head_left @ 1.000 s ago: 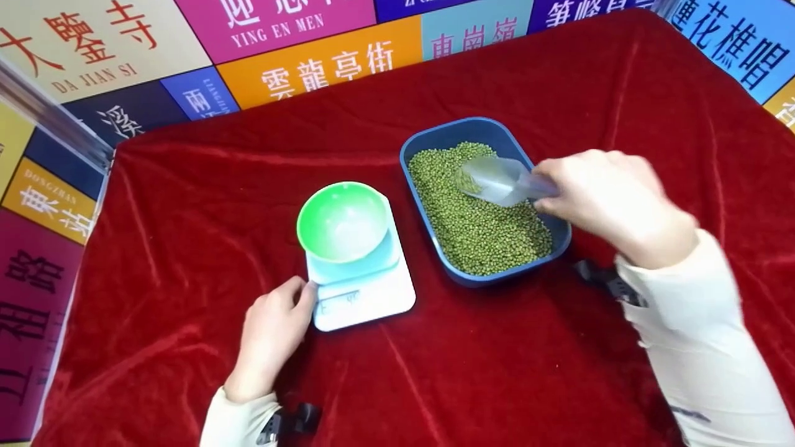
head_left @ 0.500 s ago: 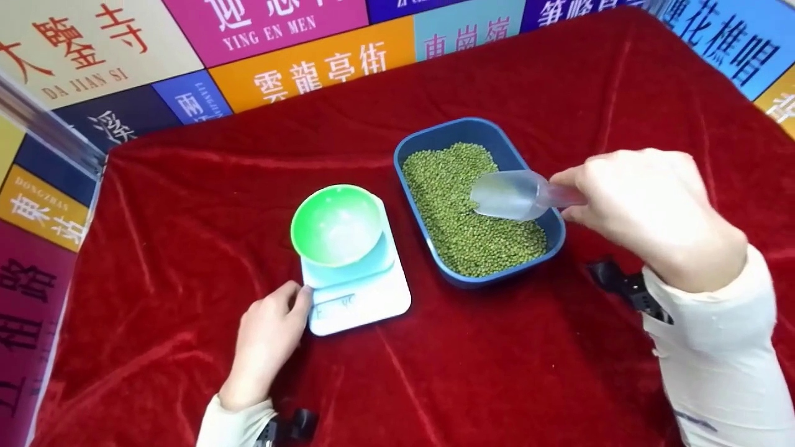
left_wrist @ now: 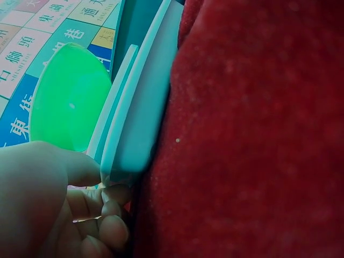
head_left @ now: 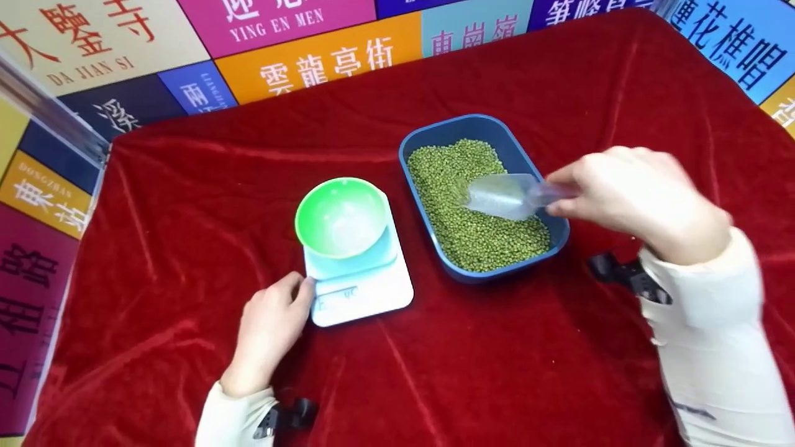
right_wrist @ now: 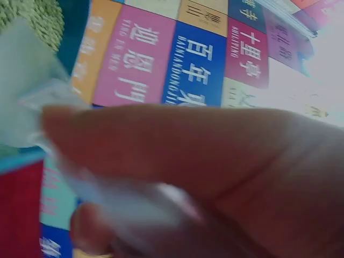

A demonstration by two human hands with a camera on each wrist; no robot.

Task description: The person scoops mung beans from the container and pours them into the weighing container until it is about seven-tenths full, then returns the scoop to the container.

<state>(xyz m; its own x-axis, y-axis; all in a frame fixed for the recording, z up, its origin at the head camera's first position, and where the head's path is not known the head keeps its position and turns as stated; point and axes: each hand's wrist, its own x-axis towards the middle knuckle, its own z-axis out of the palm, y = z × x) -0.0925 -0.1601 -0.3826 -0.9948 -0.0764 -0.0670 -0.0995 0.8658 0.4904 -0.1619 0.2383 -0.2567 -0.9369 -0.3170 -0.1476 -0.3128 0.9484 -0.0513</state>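
A creased red cloth (head_left: 528, 372) is spread across most of the head view, its folds picked out by light. Along the top and left edge, walls of coloured panels (head_left: 408, 40) are seen (Chinese characters (head_left: 308, 71) are printed on them), divided at the upper left by a pale metallic strip (head_left: 53, 105).

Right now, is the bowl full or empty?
Empty: the head view shows the bowl bare inside, down to its bottom.

Bowl (head_left: 341, 217) on scale (head_left: 385, 295), L of bin (head_left: 459, 129) w/ beans (head_left: 472, 236), scoop (head_left: 500, 194) over beans.
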